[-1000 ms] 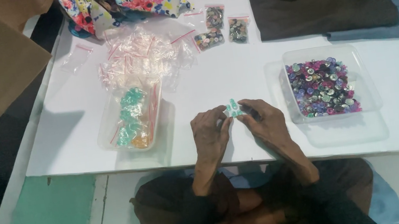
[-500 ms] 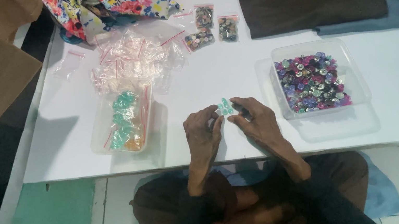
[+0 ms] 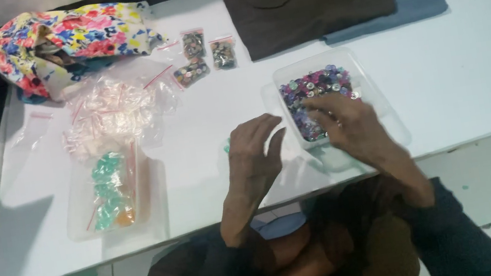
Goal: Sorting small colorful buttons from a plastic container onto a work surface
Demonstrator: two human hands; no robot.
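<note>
Head view: hands [image 3: 298,140] beside button tray [image 3: 373,83].

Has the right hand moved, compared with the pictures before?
Yes. The right hand has gone to the right, away from the left hand, and now reaches into the clear tray of buttons, where earlier both hands met beside it.
</note>
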